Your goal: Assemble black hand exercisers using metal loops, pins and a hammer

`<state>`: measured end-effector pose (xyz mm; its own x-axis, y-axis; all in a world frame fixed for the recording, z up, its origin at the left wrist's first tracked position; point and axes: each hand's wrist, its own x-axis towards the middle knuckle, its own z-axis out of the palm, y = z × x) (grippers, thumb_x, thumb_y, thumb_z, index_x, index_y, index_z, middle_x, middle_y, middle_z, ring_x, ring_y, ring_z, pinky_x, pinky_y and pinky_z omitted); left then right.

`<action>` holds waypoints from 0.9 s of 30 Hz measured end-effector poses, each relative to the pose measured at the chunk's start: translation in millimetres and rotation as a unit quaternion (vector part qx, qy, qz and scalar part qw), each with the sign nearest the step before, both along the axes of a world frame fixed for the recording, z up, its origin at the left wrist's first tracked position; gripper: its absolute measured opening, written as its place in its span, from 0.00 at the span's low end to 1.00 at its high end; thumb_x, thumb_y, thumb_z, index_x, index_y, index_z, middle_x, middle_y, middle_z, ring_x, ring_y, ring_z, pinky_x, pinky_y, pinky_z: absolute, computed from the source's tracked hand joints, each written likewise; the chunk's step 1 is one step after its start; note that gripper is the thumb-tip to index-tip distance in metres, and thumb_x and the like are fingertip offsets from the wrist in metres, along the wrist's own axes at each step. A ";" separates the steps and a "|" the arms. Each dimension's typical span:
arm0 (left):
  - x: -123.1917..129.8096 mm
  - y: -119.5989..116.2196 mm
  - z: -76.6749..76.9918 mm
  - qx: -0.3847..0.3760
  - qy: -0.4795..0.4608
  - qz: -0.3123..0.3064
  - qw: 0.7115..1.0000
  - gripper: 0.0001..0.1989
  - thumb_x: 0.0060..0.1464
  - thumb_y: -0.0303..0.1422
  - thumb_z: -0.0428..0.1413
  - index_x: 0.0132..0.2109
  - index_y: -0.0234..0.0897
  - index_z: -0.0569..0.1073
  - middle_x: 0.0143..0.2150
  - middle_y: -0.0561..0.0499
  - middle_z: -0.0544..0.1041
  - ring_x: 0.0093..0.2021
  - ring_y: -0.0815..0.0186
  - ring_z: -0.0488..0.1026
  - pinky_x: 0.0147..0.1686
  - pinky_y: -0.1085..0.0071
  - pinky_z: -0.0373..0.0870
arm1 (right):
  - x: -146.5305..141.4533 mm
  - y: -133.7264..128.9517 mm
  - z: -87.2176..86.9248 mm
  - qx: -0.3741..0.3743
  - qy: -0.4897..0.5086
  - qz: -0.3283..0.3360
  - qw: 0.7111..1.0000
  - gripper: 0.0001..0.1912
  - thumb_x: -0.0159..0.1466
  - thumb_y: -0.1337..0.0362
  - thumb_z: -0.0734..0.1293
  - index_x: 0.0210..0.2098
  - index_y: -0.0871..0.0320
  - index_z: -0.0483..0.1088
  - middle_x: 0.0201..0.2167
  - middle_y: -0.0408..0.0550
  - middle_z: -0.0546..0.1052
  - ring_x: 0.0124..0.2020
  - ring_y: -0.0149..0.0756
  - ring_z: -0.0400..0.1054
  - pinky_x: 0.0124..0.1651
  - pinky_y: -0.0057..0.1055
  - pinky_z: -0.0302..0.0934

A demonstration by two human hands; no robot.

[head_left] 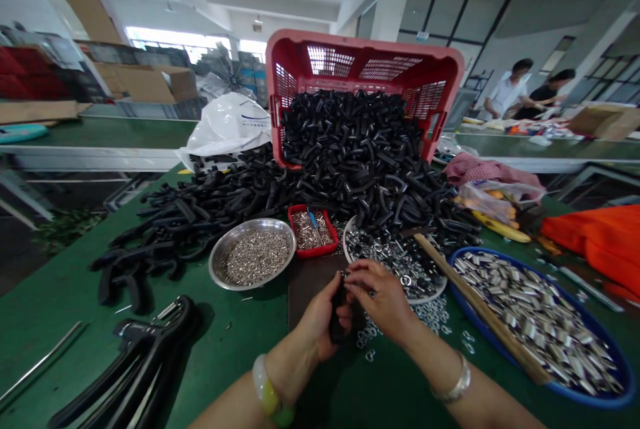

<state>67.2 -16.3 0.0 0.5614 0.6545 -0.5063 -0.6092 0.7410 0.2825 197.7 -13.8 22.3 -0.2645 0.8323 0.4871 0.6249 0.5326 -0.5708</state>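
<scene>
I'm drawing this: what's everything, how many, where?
Crate: one, red, back middle
Plastic parts: countless, black, left, middle
Metal bits: countless, silver, centre, right
Bowl: one, silver, beside tray
Tray: one, red, middle
Plate: one, white, right of tray
Tub: one, blue, right
Stick: one, brown, across tub
Sack: one, white, beside crate
Banana: one, yellow, right
Cloths: two, orange and pink, right
Tables: several, green, throughout
People: two, white/black tops, background
Left hand: one, bare, holding part
Right hand: one, bare, at part

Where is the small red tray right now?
In the head view, the small red tray sits near the centre, between the steel bowl on its left and the white dish on its right, just beyond the left hand.
</scene>
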 end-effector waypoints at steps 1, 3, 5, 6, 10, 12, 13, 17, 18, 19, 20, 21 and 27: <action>0.0 0.3 0.1 0.002 0.004 0.003 1.000 0.16 0.50 0.43 0.52 0.29 0.32 0.65 0.18 0.58 0.62 0.12 0.83 0.53 0.10 0.87 0.47 | -0.9 0.3 1.0 0.003 -0.013 -0.003 1.000 0.07 0.57 0.70 0.62 0.31 0.56 0.71 0.37 0.49 0.73 0.40 0.35 0.67 0.43 0.33 0.62; -0.3 1.2 0.7 0.001 0.018 -0.002 1.000 0.17 0.49 0.44 0.53 0.27 0.32 0.64 0.16 0.59 0.59 0.11 0.83 0.52 0.10 0.86 0.47 | -3.9 0.3 1.6 0.007 -0.047 -0.016 0.999 0.07 0.57 0.69 0.61 0.33 0.58 0.70 0.36 0.50 0.74 0.39 0.36 0.67 0.42 0.34 0.62; -1.6 2.2 0.9 0.004 0.034 0.000 0.999 0.18 0.47 0.45 0.54 0.27 0.33 0.64 0.15 0.60 0.58 0.11 0.82 0.52 0.09 0.86 0.47 | -7.4 -0.3 0.2 0.005 -0.082 -0.041 0.996 0.07 0.58 0.67 0.61 0.35 0.59 0.69 0.33 0.51 0.74 0.36 0.37 0.68 0.40 0.34 0.62; -2.6 2.7 0.6 0.008 0.041 0.007 0.999 0.17 0.46 0.45 0.55 0.27 0.33 0.64 0.15 0.60 0.59 0.11 0.82 0.52 0.09 0.86 0.47 | -8.8 -0.6 -0.6 0.000 -0.094 -0.051 0.994 0.07 0.58 0.66 0.61 0.35 0.60 0.69 0.32 0.50 0.74 0.34 0.37 0.68 0.38 0.34 0.62; -9.3 4.9 -2.9 0.006 0.055 0.043 0.998 0.13 0.44 0.37 0.59 0.31 0.35 0.65 0.19 0.60 0.63 0.12 0.83 0.54 0.09 0.86 0.48 | -7.6 7.1 2.3 -0.025 -0.123 0.001 0.992 0.07 0.59 0.64 0.61 0.35 0.59 0.69 0.31 0.48 0.74 0.34 0.34 0.68 0.38 0.30 0.60; -13.8 6.8 -4.6 0.004 0.054 0.054 0.997 0.12 0.44 0.35 0.60 0.34 0.35 0.66 0.23 0.59 0.67 0.12 0.84 0.54 0.09 0.87 0.49 | -1.3 21.9 9.0 -0.043 -0.165 0.066 0.983 0.09 0.59 0.60 0.61 0.36 0.57 0.69 0.32 0.46 0.75 0.35 0.33 0.68 0.39 0.28 0.60; -16.2 8.1 -5.2 0.002 0.053 0.059 0.997 0.12 0.44 0.34 0.59 0.35 0.35 0.66 0.25 0.58 0.68 0.12 0.84 0.54 0.09 0.87 0.48 | 3.2 32.9 13.0 -0.050 -0.193 0.078 0.977 0.10 0.59 0.59 0.61 0.36 0.57 0.70 0.33 0.46 0.75 0.35 0.33 0.68 0.39 0.28 0.60; -25.6 14.5 -7.1 -0.016 0.026 0.065 0.997 0.14 0.46 0.39 0.58 0.32 0.32 0.65 0.25 0.57 0.69 0.11 0.86 0.52 0.09 0.86 0.47 | 25.3 92.8 26.4 -0.011 -0.291 -0.107 0.950 0.13 0.59 0.62 0.60 0.42 0.59 0.68 0.42 0.53 0.72 0.43 0.38 0.64 0.44 0.32 0.58; -27.4 15.8 -7.8 -0.018 0.016 0.067 0.997 0.15 0.46 0.40 0.57 0.31 0.32 0.65 0.24 0.58 0.68 0.11 0.86 0.52 0.09 0.87 0.47 | 30.7 108.4 28.0 0.005 -0.309 -0.162 0.937 0.16 0.59 0.64 0.61 0.46 0.60 0.66 0.47 0.56 0.69 0.46 0.41 0.62 0.46 0.34 0.57; -28.9 16.6 -8.7 -0.016 0.006 0.067 0.998 0.16 0.45 0.41 0.57 0.31 0.32 0.65 0.23 0.59 0.67 0.11 0.85 0.52 0.09 0.87 0.47 | 35.8 122.9 28.8 0.015 -0.325 -0.202 0.924 0.20 0.57 0.65 0.62 0.49 0.61 0.63 0.51 0.58 0.65 0.49 0.44 0.59 0.47 0.36 0.56; -30.1 17.0 -9.8 -0.013 -0.002 0.066 0.998 0.16 0.45 0.42 0.57 0.31 0.32 0.65 0.23 0.59 0.66 0.12 0.85 0.52 0.09 0.87 0.47 | 40.5 135.5 29.0 0.016 -0.338 -0.226 0.913 0.23 0.56 0.66 0.63 0.51 0.61 0.62 0.52 0.60 0.63 0.50 0.48 0.58 0.46 0.39 0.56; -30.9 17.0 -11.0 -0.007 -0.009 0.064 0.998 0.16 0.45 0.42 0.57 0.31 0.32 0.65 0.23 0.59 0.66 0.12 0.85 0.52 0.09 0.87 0.47 | 44.8 145.9 28.8 0.013 -0.350 -0.234 0.907 0.24 0.54 0.67 0.64 0.51 0.62 0.62 0.53 0.62 0.62 0.51 0.50 0.57 0.46 0.40 0.56; -32.0 12.8 -17.8 0.059 -0.009 0.072 0.996 0.14 0.47 0.39 0.57 0.36 0.34 0.65 0.28 0.57 0.67 0.14 0.85 0.51 0.11 0.86 0.47 | 73.1 157.3 24.5 -0.010 -0.368 -0.170 0.914 0.16 0.54 0.74 0.60 0.41 0.60 0.70 0.39 0.52 0.74 0.43 0.38 0.65 0.47 0.30 0.56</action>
